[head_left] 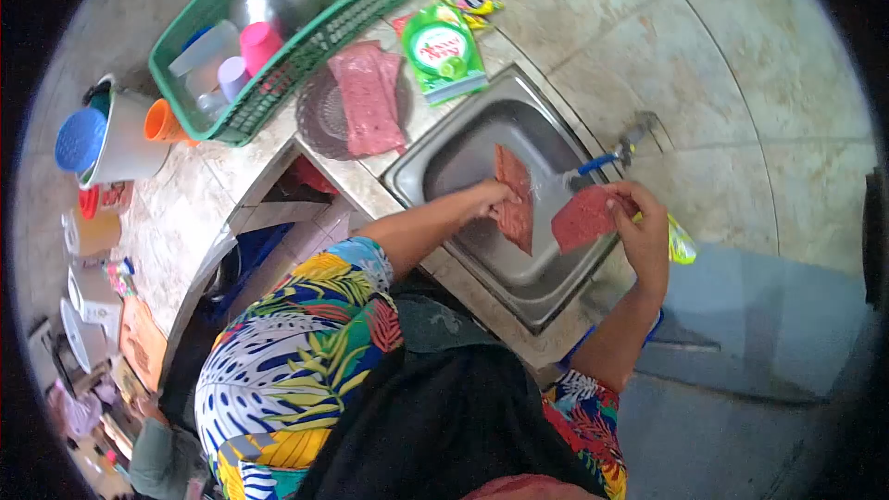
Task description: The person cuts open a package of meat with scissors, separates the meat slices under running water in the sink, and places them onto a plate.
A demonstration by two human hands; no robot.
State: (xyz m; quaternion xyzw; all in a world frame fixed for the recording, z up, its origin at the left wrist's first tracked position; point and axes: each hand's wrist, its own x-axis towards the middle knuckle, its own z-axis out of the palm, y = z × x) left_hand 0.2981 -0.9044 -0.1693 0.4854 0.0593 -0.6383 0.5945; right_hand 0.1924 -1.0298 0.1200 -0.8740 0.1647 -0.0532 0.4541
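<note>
Over the metal sink, my left hand grips a long reddish-pink slab by its side. My right hand pinches the upper right edge of a squarish, darker pink slab, held near the right side of the basin. Between the two slabs, water runs from the blue tap spout. Another pink flat slab lies across a round patterned bowl on the counter, left of the sink. The fingertips of my left hand are partly hidden.
A green basket with cups and a metal pot stands upper left. Beside the sink lies a green packet. A white bucket and an orange cup are farther left. At lower left, another person's sleeve shows.
</note>
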